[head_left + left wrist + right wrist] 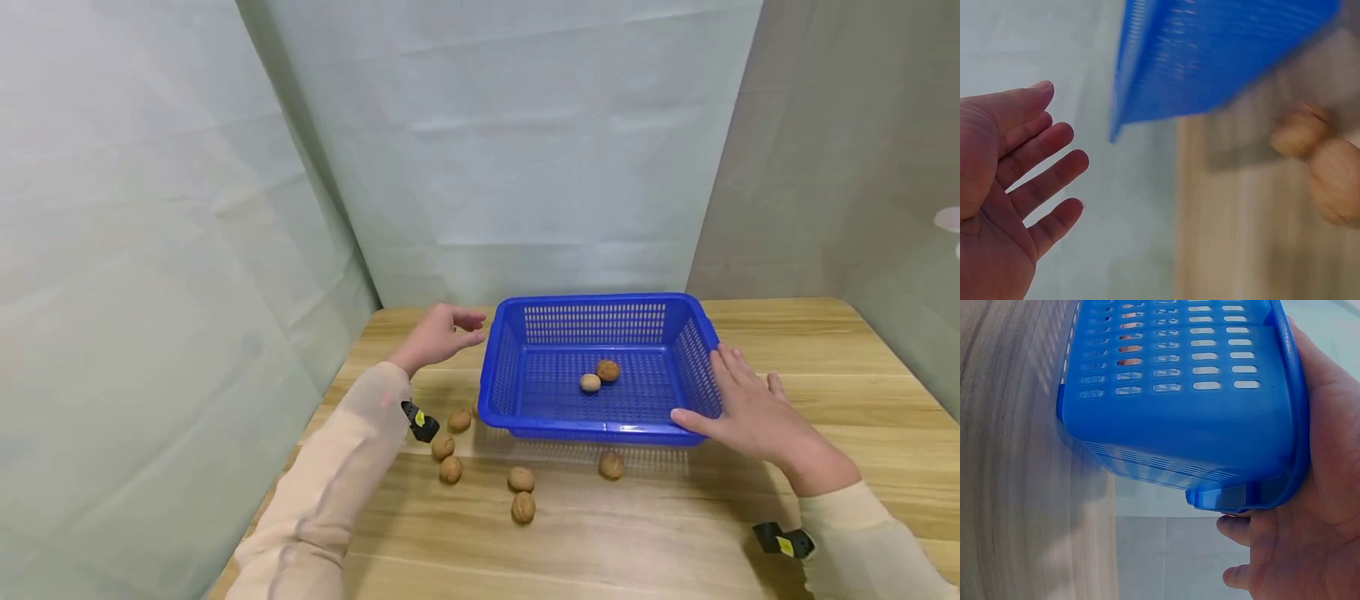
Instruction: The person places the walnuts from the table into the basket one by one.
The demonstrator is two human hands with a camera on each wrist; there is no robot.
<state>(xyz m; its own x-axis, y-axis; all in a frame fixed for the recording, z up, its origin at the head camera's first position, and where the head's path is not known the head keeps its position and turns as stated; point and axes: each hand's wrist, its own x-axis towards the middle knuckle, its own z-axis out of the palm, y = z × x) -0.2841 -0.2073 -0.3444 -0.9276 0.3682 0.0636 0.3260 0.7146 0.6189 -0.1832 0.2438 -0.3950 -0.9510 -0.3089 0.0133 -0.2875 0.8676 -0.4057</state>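
A blue plastic basket [600, 435] with slotted walls stands on the table and holds two walnuts, one brown [607, 370] and one paler [590, 382]. My right hand [757, 421] rests against its right near corner, fingers extended along the right rim and thumb over the near rim. In the right wrist view, the palm [1329, 506] lies along the basket's rim [1300, 425]. Just off the left rim, my left hand [444, 335] has its fingers and thumb apart with nothing between them. The left wrist view shows the same loosely spread fingers [1047, 178] beside the basket [1210, 62].
Several walnuts lie on the wooden table left of and in front of the basket, including a pair [522, 507] near the middle and a single walnut [611, 465] by the near rim. Pale cloth [525, 167] hangs behind the table and along its sides.
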